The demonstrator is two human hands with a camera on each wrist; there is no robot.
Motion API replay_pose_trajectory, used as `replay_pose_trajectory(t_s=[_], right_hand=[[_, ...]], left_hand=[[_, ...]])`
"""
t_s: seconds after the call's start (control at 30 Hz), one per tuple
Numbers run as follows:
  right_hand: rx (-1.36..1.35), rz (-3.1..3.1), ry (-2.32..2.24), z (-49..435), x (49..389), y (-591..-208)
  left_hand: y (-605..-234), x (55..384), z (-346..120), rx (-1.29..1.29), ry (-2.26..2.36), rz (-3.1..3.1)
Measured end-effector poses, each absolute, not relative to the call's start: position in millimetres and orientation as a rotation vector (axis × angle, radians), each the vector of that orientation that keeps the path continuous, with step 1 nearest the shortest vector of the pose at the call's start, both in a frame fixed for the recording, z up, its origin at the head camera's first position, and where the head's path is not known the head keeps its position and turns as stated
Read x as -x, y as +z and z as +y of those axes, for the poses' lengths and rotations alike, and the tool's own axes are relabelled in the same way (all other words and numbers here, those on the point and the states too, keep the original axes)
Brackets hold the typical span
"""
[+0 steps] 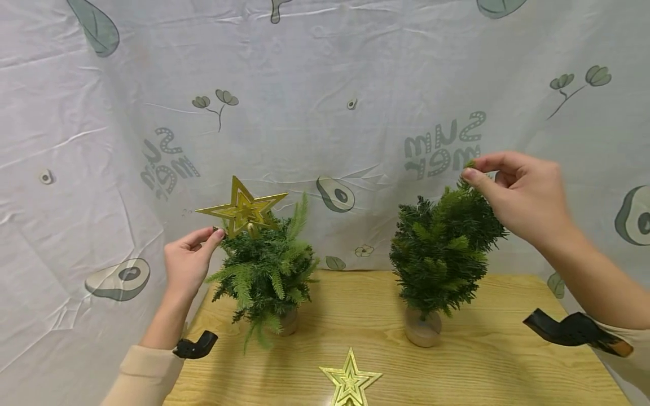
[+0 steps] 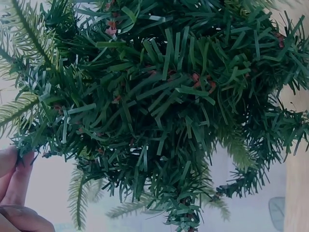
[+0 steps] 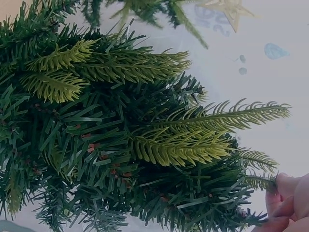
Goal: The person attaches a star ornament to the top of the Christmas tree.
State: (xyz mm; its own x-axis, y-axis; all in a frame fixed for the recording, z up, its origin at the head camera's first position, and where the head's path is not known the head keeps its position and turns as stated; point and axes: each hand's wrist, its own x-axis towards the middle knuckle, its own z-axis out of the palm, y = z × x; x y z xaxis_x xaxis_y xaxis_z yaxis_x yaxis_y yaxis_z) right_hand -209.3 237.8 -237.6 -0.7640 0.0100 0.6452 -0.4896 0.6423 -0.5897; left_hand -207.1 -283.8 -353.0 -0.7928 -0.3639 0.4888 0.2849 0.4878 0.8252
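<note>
Green artificial tree (image 1: 442, 242), right: long axis leaning up toward your right hand (image 1: 530, 194), whose fingers pinch a sprig at its tip. Bushier tree (image 1: 269, 270), left, topper star (image 1: 245, 210) above: side sprig pinched by your left hand (image 1: 190, 256). Loose star (image 1: 350, 380): surface (image 1: 508, 361), nearer you.

You're facing a creased, greyish-white hanging sheet (image 1: 299, 135), printed with grey-green avocado halves (image 1: 336, 194), leaves (image 1: 99, 29) and mirror-reversed "summer" lettering (image 1: 446, 145); right before you, a pale-yellow, wood-grained bench (image 1: 363, 316) runs back toward it, soft shadows lying across its top.
</note>
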Motion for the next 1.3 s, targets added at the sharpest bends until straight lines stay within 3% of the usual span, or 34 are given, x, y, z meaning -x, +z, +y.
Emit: replay_pose_trajectory(t_s=[0.8,1.3], right_hand=[[-0.490,-2.221,1.100,200,217,-245],[-0.474,-2.247,1.142,203,221,-246]], left_hand=[[-352,213,-316,-0.122,-1.305,-2.025],[-350,209,-324,-0.134,-1.278,-2.075]])
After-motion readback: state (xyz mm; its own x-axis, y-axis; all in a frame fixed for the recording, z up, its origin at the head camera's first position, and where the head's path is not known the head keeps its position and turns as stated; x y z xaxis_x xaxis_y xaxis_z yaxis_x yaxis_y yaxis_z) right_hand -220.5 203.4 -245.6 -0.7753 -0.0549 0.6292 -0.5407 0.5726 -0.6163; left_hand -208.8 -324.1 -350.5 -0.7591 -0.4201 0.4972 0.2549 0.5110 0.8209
